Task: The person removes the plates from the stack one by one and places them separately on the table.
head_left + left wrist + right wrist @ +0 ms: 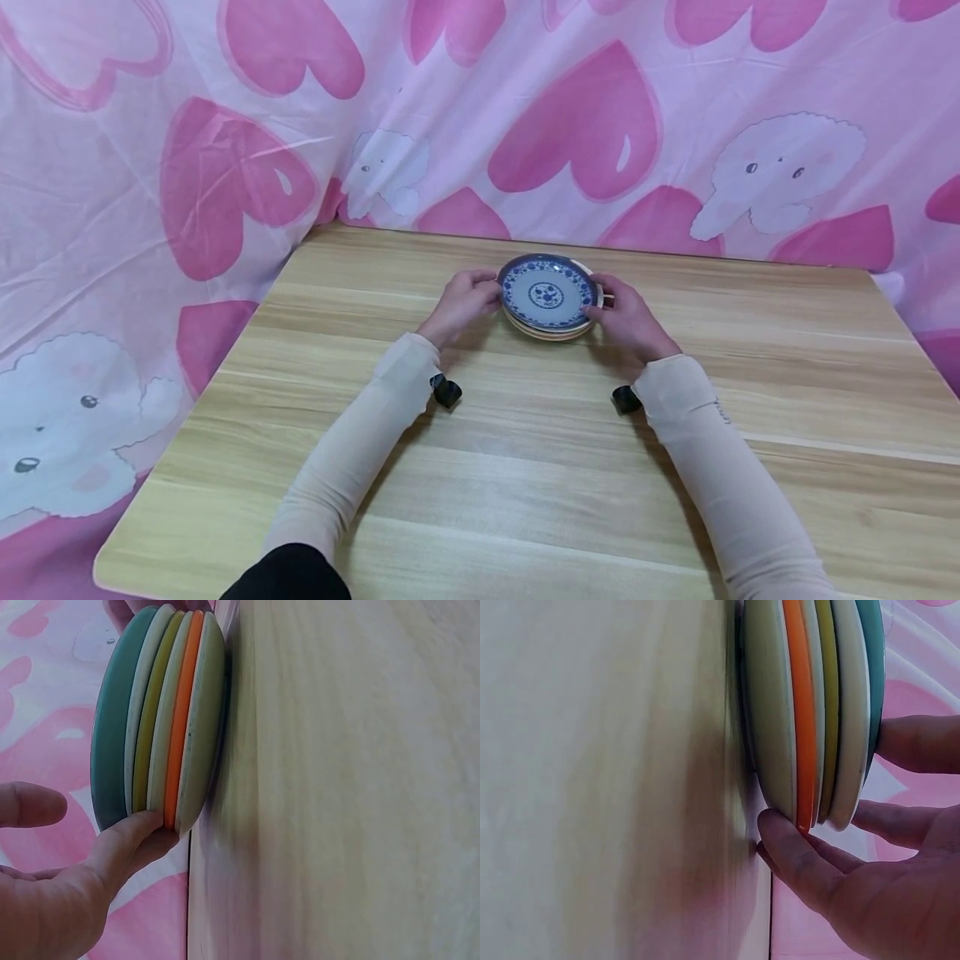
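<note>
A stack of small plates [547,296] stands at the far middle of the wooden table, its base at the tabletop. The top plate is white with blue flowers. From the side, its plates [112,727] show teal, cream, olive and orange edges. My left hand [467,302] is at the left of the stack; its fingers [124,840] touch the rims from the side, while the thumb stands apart. At the right, my right hand [630,321] grips the stack [806,712], thumb at the top plate's edge and fingers low against the rims.
The wooden table [510,483] spreads in front of the stack. Behind and to the left hangs a pink curtain [577,125] with hearts and white cartoon animals. Small black devices [447,392] sit by both cuffs.
</note>
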{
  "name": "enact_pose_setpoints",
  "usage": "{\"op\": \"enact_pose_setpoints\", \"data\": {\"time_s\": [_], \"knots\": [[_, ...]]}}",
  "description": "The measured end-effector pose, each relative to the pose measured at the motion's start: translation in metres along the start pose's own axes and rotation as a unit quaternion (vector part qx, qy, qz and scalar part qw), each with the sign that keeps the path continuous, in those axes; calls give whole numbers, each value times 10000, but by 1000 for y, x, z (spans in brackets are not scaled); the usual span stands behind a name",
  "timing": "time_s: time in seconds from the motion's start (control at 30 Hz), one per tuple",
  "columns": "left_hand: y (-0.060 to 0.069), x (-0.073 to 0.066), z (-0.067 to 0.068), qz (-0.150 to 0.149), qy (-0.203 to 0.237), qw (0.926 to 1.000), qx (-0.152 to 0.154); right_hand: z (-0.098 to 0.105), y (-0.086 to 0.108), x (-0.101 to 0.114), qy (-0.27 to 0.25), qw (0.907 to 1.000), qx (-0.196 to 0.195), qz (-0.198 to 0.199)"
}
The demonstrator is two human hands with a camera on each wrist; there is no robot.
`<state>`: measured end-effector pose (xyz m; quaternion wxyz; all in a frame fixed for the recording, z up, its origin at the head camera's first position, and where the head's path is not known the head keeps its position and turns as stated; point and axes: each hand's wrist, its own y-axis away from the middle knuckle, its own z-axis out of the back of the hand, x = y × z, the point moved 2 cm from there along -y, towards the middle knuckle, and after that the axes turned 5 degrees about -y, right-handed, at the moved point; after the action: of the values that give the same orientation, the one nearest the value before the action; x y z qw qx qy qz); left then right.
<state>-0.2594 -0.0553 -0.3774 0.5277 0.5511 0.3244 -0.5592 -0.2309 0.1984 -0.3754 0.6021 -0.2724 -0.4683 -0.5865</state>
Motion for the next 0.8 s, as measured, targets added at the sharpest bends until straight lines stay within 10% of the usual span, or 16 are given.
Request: {"op": "enact_pose_setpoints", "data": {"time_s": [0.8], "knots": [[0,0,-1,-35,-648,9979,-18,-2,-3,3,283,9995,44,-109]]}}
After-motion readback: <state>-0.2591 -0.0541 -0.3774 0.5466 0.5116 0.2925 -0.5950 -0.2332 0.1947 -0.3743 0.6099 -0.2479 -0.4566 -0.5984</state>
